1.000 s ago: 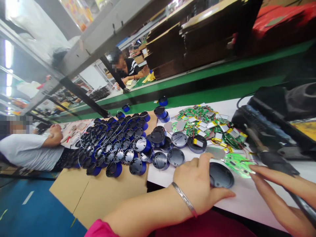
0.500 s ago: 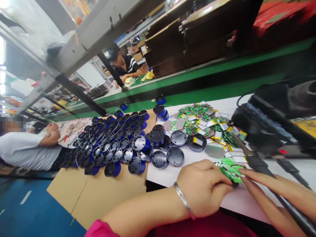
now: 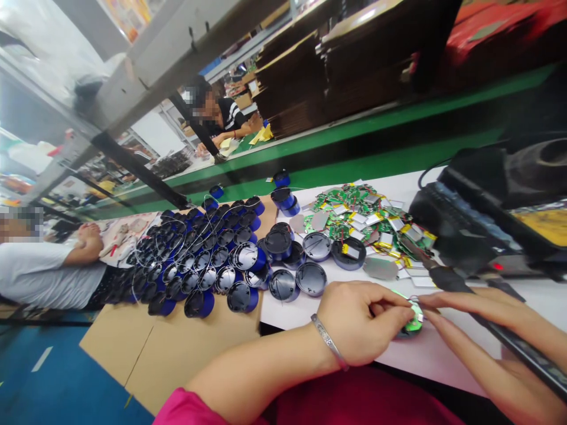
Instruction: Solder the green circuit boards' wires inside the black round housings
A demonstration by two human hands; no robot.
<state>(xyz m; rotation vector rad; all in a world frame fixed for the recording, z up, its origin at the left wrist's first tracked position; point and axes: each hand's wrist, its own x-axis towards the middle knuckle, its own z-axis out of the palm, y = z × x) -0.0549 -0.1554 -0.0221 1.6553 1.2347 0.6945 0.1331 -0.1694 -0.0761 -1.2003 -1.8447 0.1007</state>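
My left hand (image 3: 363,321), a metal bangle on its wrist, curls over a dark round housing at the near edge of the white table (image 3: 447,348) and pinches a round green circuit board (image 3: 415,320) against it. My right hand (image 3: 482,321) reaches in from the right. Its fingertips press the same board, and a soldering iron (image 3: 496,324) lies along this hand. The housing is almost wholly hidden under my left hand.
A heap of green boards and silver batteries (image 3: 367,221) lies behind my hands. Many blue round housings (image 3: 199,254) cover the cardboard to the left. A black soldering station (image 3: 482,200) stands at right. A person in white sits far left, another behind the green conveyor.
The green board moved from the table beside the housing onto the housing. My left hand closed over it and my right fingertips came in beside it.
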